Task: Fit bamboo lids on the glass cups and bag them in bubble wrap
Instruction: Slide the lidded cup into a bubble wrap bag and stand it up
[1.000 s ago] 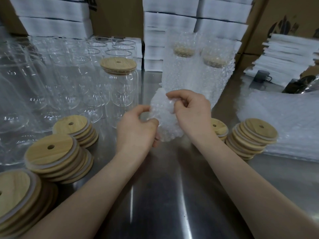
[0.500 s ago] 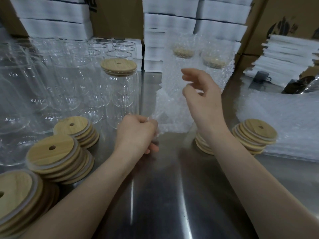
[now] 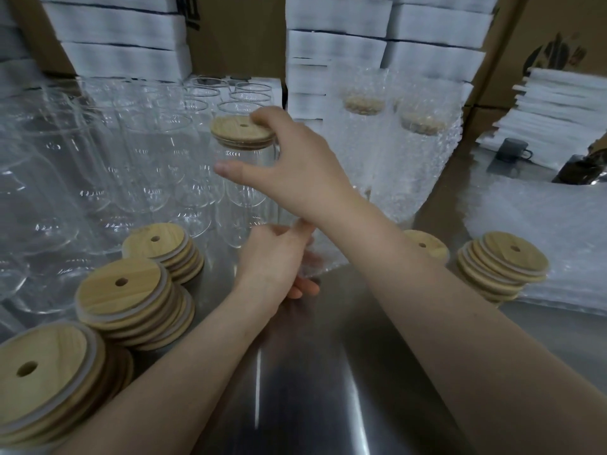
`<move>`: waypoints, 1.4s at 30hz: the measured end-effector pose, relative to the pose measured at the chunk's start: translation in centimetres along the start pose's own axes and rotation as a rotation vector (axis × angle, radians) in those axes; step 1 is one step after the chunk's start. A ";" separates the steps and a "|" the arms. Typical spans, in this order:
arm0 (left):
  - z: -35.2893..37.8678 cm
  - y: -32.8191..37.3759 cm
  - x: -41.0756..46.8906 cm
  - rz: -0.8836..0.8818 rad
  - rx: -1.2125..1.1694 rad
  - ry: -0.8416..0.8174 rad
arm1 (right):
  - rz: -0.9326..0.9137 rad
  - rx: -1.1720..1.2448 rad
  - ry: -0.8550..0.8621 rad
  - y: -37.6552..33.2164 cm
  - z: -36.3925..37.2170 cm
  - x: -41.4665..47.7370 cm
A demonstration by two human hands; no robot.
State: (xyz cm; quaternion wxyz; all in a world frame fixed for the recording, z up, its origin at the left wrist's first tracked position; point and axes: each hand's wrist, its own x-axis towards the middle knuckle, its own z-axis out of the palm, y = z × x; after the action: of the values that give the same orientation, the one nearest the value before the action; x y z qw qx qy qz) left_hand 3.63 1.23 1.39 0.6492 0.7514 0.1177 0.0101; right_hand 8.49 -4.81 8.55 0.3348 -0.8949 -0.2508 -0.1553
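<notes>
Steel table (image 3: 328, 395), cardboard boxes (image 3: 236, 34) behind

There are five stacks of round bamboo lids (image 3: 124, 300). One clear glass cup with a lid on (image 3: 239, 192) stands there. Two lidded cups in bubble wrap (image 3: 364, 142) stand behind.

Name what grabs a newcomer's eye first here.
The right hand reaches over the lidded glass cup at centre, fingertips at its lid's far rim. Just below, the left hand pinches a bubble wrap bag. Stacks of bamboo lids sit front left, two bagged cups back right.
</notes>
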 end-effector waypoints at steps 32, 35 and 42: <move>-0.9 0.9 0.0 -0.177 -0.218 -0.115 | -0.088 0.845 0.561 4.0 -4.3 -6.1; -0.9 0.7 0.1 -0.167 -0.235 -0.103 | -0.221 0.657 0.559 4.3 -4.2 -6.4; -0.3 0.5 0.4 -0.026 -0.209 0.077 | -0.301 0.404 0.671 4.9 -3.5 -6.6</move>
State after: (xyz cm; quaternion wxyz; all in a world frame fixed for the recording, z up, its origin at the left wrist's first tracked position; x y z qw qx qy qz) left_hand 4.03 1.55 1.83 0.7191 0.6771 0.1505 0.0426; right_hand 5.34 -12.65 5.60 0.5403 -0.6645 -0.2813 -0.4329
